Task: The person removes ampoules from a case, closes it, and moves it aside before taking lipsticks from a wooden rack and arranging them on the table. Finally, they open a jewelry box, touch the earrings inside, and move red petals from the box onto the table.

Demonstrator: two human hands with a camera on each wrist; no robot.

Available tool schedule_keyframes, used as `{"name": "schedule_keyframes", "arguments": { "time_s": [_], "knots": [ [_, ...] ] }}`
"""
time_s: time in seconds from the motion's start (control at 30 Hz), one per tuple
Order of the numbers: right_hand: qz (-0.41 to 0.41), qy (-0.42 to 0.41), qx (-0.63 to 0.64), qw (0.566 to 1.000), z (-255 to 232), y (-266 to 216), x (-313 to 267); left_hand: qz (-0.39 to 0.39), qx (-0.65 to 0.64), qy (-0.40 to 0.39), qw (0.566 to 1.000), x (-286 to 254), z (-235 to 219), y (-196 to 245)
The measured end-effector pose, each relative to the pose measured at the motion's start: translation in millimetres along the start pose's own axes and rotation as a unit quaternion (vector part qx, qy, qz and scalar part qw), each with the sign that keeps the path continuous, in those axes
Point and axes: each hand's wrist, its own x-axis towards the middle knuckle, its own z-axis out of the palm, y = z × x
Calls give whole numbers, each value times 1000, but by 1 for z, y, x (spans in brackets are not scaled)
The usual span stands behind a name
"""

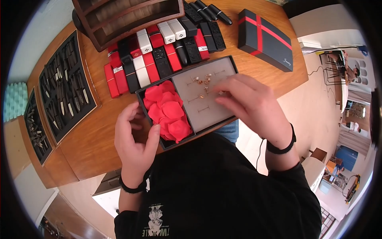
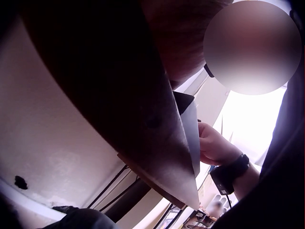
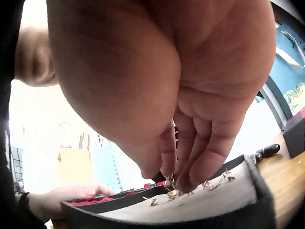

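Observation:
A black gift box (image 1: 159,147) lies in front of me at the table's edge. Red artificial petals (image 1: 167,109) fill its left compartment; a pale grey pad (image 1: 211,117) with slits fills the right one. Several gold-coloured pieces of jewelry (image 1: 202,96) stand in the pad. My right hand (image 1: 254,105) is over the pad, thumb and fingertips pinching a small gold-coloured piece of jewelry (image 3: 170,181) close to its surface. Beside the box's left wall rests my left hand (image 1: 135,137), its fingers relaxed along the outside and the thumb at the rim.
Behind the box are rows of red, white and black lipstick cases (image 1: 161,59) and a wooden rack (image 1: 131,18). A dark lid with a red ribbon (image 1: 268,42) lies at the back right. Trays of dark tool-like pieces (image 1: 65,79) stand at the left.

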Motion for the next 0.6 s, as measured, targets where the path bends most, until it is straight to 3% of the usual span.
{"name": "schedule_keyframes", "arguments": {
  "time_s": [0.23,0.3,0.4,0.53,0.6],
  "knots": [
    [44,39,-17,998,-9,-14,4,23,5,1,1000,1,-2,2],
    [-42,-3,-35,999,-1,-34,14,25,-9,-7,1000,0,-2,-1],
    [-78,-74,-77,991,18,-65,31,18,-9,-11,1000,-2,-3,-2],
    [-92,-127,-174,972,33,-82,43,27,-5,-4,1000,-1,-5,2],
    [-57,-164,-210,962,32,-88,49,46,7,-12,999,0,-6,3]
  ]
}}
